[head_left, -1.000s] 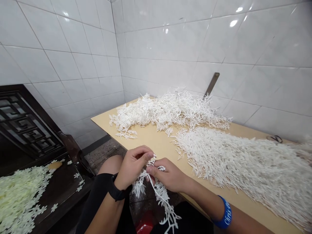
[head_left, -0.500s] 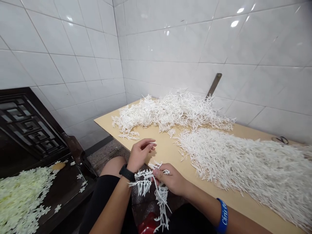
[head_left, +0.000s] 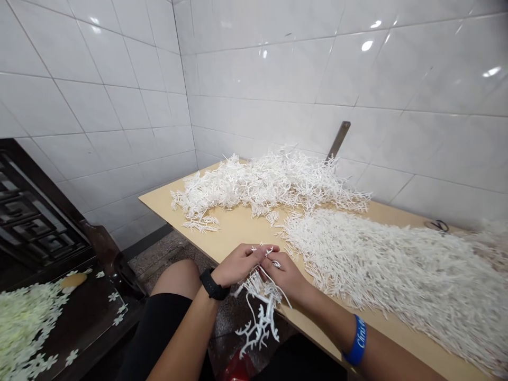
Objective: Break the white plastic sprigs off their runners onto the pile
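Both hands meet over the near edge of the tan table (head_left: 234, 230). My left hand (head_left: 242, 262), with a black watch on its wrist, pinches the top of a bunch of white branching sprigs (head_left: 262, 312). Fingers of my right hand (head_left: 283, 272) close on the same bunch from the other side; a blue band circles that wrist. The sprigs hang below both hands, over the floor. Beyond them on the table lies a loose heap of white sprigs (head_left: 254, 182), and to the right a denser, flatter pile (head_left: 389, 259).
A metal strip (head_left: 338, 140) leans at the tiled wall behind the heap. Dark scissor-like handles (head_left: 438, 226) lie at the back right. On the left, a dark carved wooden chair (head_left: 99, 248) bears pale flower pieces (head_left: 29, 323). Something red (head_left: 240, 368) is below.
My left hand has moved right and down from beside the bunch and now grips it against my right hand. The view has shifted slightly to the right.
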The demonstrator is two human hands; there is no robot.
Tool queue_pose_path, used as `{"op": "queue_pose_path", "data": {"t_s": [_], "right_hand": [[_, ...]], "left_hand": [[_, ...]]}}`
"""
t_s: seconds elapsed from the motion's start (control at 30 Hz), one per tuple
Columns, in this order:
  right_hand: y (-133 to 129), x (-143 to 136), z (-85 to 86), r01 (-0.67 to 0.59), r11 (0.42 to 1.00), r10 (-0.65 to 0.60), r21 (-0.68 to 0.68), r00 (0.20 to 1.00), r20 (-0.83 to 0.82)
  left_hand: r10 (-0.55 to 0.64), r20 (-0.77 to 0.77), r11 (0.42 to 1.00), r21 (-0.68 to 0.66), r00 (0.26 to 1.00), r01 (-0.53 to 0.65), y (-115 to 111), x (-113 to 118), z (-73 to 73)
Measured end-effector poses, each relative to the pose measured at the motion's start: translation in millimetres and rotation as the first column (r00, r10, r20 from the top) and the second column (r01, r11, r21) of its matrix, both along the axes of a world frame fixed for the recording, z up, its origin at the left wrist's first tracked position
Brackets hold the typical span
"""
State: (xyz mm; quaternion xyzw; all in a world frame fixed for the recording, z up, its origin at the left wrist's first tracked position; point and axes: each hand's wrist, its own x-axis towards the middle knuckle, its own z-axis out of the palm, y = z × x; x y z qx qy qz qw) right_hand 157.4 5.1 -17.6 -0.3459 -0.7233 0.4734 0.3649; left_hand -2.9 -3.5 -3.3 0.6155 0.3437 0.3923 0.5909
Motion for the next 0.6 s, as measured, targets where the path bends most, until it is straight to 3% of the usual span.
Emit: {"op": "queue_pose_path", "data": {"t_s": [0.1,0.2,0.27,0.47,0.6], "right_hand": [[-2.6,-2.1,-2.2,-0.013,1.000,0.013,0.009,0.999,0.029],[-8.5,-3.1,-0.1,-0.076,0.997,0.075,0.014,0.995,0.067],[-11.7,-3.2,1.6,-0.096,0.995,0.095,-0.002,0.993,0.073],[-11.8,-4.0,-0.8,0.001,0.994,-0.001,-0.112,1.000,0.002],[-9.0,-4.7,-0.5,0.084,0.984,-0.092,-0.155,0.995,-0.043]], "left_hand": [[0.109,0.032,0.994,-0.013,0.994,-0.108,1.1,3.6,-1.6],[0.299,0.166,0.946,-0.178,0.940,-0.270,3.4,1.2,-4.2],[0.371,0.225,0.911,-0.276,0.901,-0.306,6.0,-0.4,-5.6],[0.330,0.158,0.936,-0.183,0.931,-0.301,22.8,9.8,-6.1],[0.237,0.104,0.970,-0.068,0.966,-0.231,29.0,12.2,-4.6]]}}
